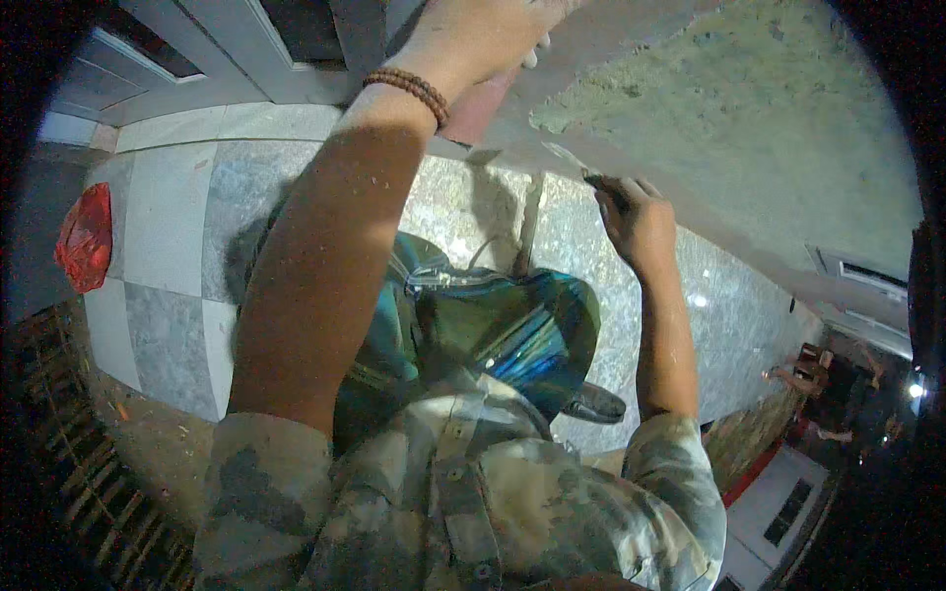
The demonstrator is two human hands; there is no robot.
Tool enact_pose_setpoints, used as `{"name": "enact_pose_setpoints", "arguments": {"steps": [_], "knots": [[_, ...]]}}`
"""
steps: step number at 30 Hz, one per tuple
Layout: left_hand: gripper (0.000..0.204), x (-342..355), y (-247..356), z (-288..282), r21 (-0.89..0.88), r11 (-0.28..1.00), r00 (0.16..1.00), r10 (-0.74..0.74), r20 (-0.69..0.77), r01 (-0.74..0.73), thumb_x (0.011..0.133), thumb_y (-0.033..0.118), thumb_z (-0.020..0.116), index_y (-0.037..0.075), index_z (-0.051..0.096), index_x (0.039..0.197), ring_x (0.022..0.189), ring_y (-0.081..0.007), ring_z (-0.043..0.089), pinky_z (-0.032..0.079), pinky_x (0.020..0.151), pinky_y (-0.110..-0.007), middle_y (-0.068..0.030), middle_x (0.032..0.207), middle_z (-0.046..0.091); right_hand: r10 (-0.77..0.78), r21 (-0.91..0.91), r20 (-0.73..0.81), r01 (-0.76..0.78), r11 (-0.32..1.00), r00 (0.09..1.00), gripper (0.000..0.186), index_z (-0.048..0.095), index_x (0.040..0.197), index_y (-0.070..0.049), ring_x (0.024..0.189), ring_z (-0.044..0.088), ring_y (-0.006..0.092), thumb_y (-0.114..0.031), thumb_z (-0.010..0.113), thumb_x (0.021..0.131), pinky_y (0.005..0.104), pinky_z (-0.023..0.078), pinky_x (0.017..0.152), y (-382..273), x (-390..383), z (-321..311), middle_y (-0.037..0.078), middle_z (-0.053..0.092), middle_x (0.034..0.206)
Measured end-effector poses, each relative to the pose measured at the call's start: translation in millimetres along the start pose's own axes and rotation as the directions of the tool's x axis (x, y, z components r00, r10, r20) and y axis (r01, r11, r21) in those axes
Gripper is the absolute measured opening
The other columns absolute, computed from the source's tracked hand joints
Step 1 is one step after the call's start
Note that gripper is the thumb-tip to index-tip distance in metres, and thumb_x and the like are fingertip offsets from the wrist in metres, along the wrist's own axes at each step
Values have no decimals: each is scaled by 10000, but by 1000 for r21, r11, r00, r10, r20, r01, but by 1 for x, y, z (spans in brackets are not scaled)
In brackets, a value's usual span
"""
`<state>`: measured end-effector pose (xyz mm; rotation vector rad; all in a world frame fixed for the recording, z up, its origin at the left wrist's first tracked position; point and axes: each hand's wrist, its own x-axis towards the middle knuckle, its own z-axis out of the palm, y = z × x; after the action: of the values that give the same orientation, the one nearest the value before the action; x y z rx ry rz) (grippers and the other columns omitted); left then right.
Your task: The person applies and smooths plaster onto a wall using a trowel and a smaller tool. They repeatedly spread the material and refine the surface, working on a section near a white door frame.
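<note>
My right hand [636, 219] is shut on a small trowel [581, 167]. Its thin blade tip touches the lower edge of a rough greenish plaster patch [729, 89] on the grey wall. My left hand [473, 34] reaches up to the smooth grey wall at the top edge of the view, with a brown bead bracelet [409, 92] on the wrist. A flat reddish-brown piece [481, 106] shows just below that hand. The hand is cut off by the frame, so its grip is hidden.
Far below lies a grey and white tiled floor [168, 246] with a red plastic bag [84, 236] at the left. My dark shoe [593, 402] shows under my teal trousers. Wooden slats [59, 433] run along the lower left. People [838, 389] stand at the lower right.
</note>
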<state>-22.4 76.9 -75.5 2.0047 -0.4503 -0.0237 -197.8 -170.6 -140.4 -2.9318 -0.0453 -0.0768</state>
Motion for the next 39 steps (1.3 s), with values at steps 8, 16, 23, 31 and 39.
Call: {"name": "enact_pose_setpoints", "arguments": {"steps": [8, 16, 23, 31, 39], "knots": [[689, 9, -7, 4, 63, 998, 1000, -11, 12, 10, 987, 583, 563, -8, 752, 685, 622, -288, 726, 575, 715, -399, -153, 577, 681, 46, -9, 29, -45, 999, 999, 223, 768, 1117, -139, 899, 695, 421, -232, 665, 941, 488, 567, 791, 9, 23, 62, 210, 729, 1009], [658, -5, 3, -4, -53, 998, 999, -39, 2, 39, 975, 545, 607, -25, 733, 670, 602, -285, 721, 569, 682, -386, -158, 568, 673, 322, 182, -48, -308, 934, 946, 211, 749, 1107, -35, 871, 768, 245, -33, 718, 898, 338, 579, 772, -13, 0, 22, 148, 784, 999], [687, 1, 3, 4, 26, 997, 998, -67, 4, 66, 978, 578, 583, -16, 740, 672, 615, -277, 725, 566, 682, -384, -153, 571, 678, 189, 102, -94, -179, 978, 978, 189, 714, 975, -59, 878, 682, 456, -236, 666, 927, 530, 539, 758, -17, 18, 33, 233, 714, 897], [675, 4, -3, 4, 22, 999, 999, -39, -4, 39, 983, 564, 586, -13, 741, 667, 618, -287, 723, 571, 695, -388, -154, 577, 680, 171, 8, -146, -172, 985, 974, 213, 752, 1061, -61, 878, 725, 410, -218, 688, 933, 451, 575, 783, -17, 27, 52, 233, 739, 949], [666, 1, 0, 2, -36, 999, 999, -40, 0, 40, 976, 545, 606, -20, 718, 640, 607, -280, 724, 570, 679, -378, -157, 569, 673, 357, 180, -74, -340, 923, 931, 175, 743, 1071, -20, 885, 768, 303, -111, 715, 925, 369, 574, 798, -32, 13, 19, 201, 768, 966]]}}
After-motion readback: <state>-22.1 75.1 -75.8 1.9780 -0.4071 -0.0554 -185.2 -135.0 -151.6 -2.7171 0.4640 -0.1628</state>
